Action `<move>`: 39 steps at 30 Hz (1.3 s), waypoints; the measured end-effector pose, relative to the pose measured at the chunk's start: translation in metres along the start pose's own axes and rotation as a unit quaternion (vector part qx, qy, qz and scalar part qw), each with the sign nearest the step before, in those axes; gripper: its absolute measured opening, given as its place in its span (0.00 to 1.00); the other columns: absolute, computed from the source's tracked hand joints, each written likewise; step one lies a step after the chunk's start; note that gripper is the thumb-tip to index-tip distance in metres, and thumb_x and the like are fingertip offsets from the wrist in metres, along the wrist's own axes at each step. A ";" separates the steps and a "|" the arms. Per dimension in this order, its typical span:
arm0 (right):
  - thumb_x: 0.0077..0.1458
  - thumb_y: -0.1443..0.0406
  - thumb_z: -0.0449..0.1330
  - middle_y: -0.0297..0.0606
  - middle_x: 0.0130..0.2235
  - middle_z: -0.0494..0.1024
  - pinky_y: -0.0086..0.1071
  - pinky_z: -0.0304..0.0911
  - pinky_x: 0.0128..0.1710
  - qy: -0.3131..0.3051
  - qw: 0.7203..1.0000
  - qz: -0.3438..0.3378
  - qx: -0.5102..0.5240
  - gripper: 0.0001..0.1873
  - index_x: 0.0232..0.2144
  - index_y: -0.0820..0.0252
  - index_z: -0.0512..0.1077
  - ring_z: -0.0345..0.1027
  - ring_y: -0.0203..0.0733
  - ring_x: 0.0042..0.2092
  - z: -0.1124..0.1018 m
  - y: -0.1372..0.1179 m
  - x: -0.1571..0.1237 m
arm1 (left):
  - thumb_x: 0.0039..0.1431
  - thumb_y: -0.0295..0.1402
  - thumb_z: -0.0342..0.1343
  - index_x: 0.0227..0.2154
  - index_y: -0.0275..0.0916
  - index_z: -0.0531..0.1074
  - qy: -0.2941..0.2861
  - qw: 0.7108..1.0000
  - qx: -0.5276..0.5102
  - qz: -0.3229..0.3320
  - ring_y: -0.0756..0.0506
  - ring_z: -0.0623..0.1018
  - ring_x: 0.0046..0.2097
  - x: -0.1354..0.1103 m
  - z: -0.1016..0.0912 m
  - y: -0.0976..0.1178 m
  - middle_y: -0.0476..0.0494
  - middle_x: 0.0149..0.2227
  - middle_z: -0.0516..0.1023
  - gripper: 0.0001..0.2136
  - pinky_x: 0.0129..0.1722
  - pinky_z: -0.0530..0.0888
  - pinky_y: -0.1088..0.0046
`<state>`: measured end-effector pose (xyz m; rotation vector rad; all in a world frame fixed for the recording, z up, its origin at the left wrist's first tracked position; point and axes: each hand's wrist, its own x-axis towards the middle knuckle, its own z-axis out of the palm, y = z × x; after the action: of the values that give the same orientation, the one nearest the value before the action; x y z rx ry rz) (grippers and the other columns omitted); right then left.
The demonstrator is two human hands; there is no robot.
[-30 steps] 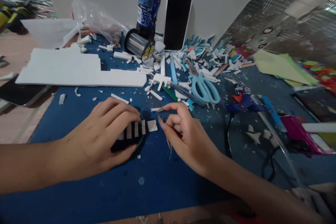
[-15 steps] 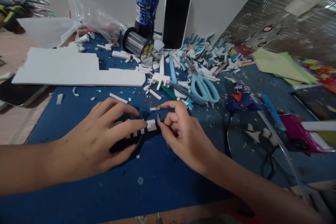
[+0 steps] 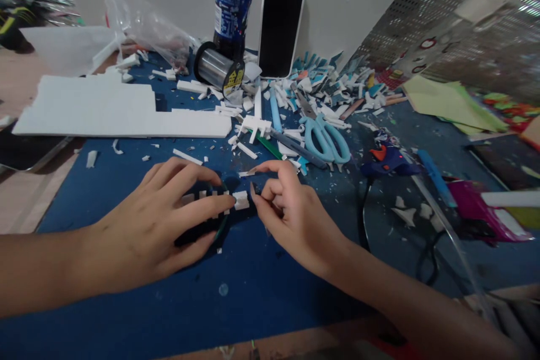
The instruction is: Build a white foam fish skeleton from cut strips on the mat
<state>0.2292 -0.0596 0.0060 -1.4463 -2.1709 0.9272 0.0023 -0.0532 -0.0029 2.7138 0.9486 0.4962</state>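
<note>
My left hand [image 3: 156, 225] spans a dark round piece with a green rim [image 3: 222, 225]. Its thumb and a finger are at opposite edges, and the palm hides most of the piece. Several small white foam blocks show in a row under the fingers. One fingertip touches the white foam block [image 3: 241, 200] that sticks out past the rim. Just right of that block is my right hand [image 3: 295, 208], its thumb and index finger apart and nothing visible between them. The index fingertip is close to a thin white strip [image 3: 246, 174].
Light blue scissors [image 3: 324, 140] lie among white and blue foam scraps. Behind stand a wire spool [image 3: 215, 70], a dark bottle [image 3: 234, 0] and a phone [image 3: 281, 28]. A white foam sheet [image 3: 93, 107] is at left. A blue glue gun [image 3: 390, 162] with its cable lies right.
The whole view has shifted slightly, so things appear a little further left. Both hands keep nearly the same pose around the round piece and the white block.
</note>
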 end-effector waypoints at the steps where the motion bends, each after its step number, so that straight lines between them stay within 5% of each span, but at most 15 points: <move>1: 0.60 0.70 0.48 0.24 0.21 0.62 0.25 0.50 0.17 0.000 1.000 -0.001 0.000 0.16 0.50 0.65 0.53 0.60 0.32 0.18 0.000 0.000 0.000 | 0.61 0.31 0.49 0.51 0.47 0.63 0.001 1.000 0.002 0.003 0.37 0.67 0.47 0.000 0.000 0.000 0.38 0.48 0.66 0.15 0.41 0.69 0.53; 39: 0.60 0.69 0.49 0.23 0.20 0.59 0.25 0.49 0.19 -0.002 1.000 0.001 -0.022 0.15 0.49 0.63 0.54 0.58 0.31 0.18 0.000 0.000 -0.001 | 0.61 0.33 0.45 0.49 0.49 0.66 0.010 1.000 0.004 -0.017 0.37 0.68 0.47 0.000 0.000 0.003 0.41 0.48 0.67 0.14 0.44 0.70 0.51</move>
<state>0.2296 -0.0609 0.0065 -1.4681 -2.2054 0.8889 0.0046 -0.0556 -0.0022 2.6997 1.0034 0.5161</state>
